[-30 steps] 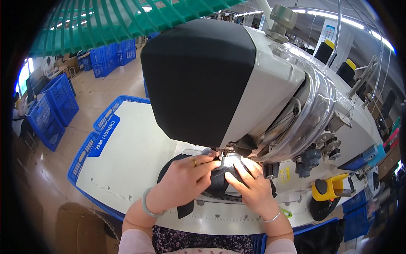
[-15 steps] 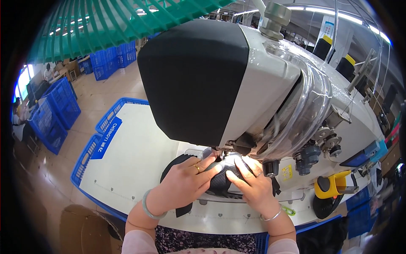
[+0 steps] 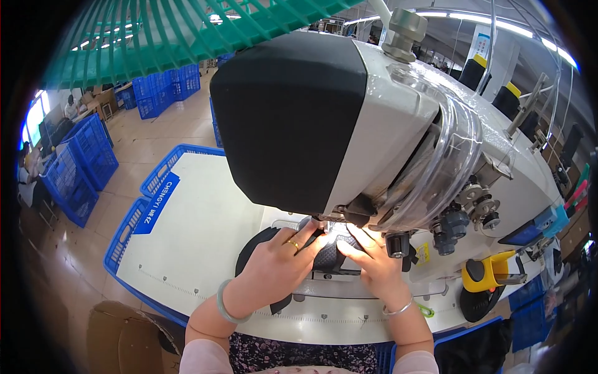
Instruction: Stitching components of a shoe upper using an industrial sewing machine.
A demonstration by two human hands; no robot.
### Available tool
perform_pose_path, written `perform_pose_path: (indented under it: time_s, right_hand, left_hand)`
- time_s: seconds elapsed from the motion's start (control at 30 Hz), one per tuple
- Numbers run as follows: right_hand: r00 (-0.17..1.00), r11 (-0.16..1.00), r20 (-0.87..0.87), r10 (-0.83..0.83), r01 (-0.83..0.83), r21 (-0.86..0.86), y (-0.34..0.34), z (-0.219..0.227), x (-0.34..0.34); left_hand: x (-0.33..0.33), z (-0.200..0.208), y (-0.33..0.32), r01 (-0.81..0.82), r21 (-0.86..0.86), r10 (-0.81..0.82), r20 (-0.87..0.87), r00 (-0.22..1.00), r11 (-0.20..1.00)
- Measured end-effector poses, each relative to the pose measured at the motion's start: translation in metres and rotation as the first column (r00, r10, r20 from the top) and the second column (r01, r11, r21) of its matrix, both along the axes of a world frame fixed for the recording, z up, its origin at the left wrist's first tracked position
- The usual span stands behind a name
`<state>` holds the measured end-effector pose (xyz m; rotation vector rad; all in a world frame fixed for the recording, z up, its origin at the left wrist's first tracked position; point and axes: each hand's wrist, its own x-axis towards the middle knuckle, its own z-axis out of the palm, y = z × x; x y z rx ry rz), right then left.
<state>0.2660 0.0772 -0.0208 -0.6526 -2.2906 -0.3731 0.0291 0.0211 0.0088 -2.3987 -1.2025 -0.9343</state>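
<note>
Both hands flat on the black fabric piece under the sewing machine; left hand pinching its edge; right hand pressing down, fingers spread on the white tabletop.

A pale work table carries everything, its surface bare out to the left of the hands. Directly on it lies a piece of black fabric, spread flat beneath both hands and running under the head of the large sewing machine, whose base stands on the table just beyond the fingers. A blue plastic crate hugs the table's left edge, well apart from the hands. A yellow-and-black fitting sits to the right of them.
</note>
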Motion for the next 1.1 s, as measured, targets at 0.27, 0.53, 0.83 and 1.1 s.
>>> perform_pose_path:
  time_s: [0.27, 0.53, 0.83, 1.1]
  right_hand:
    - [0.995, 0.985, -0.069, -0.076, 0.064, -0.158, -0.052, 0.010, -0.022]
    - [0.995, 0.959, 0.031, -0.094, 0.099, -0.265, -0.039, -0.002, -0.019]
    - [0.993, 0.950, 0.094, -0.074, 0.099, -0.296, -0.040, 0.014, -0.016]
    - [0.992, 0.950, 0.092, -0.084, 0.108, -0.293, -0.040, 0.018, -0.016]
  left_hand:
    - [-0.003, 0.009, -0.004, 0.068, -0.129, -0.043, 0.183, 0.982, 0.989]
    - [-0.022, 0.039, 0.017, 0.353, -0.533, -0.012, 0.540, 0.842, 0.769]
    - [-0.018, 0.018, 0.006, 0.272, -0.235, -0.206, 0.271, 0.940, 0.933]
    - [-0.014, 0.012, 0.005, 0.206, -0.161, -0.180, 0.165, 0.970, 0.965]
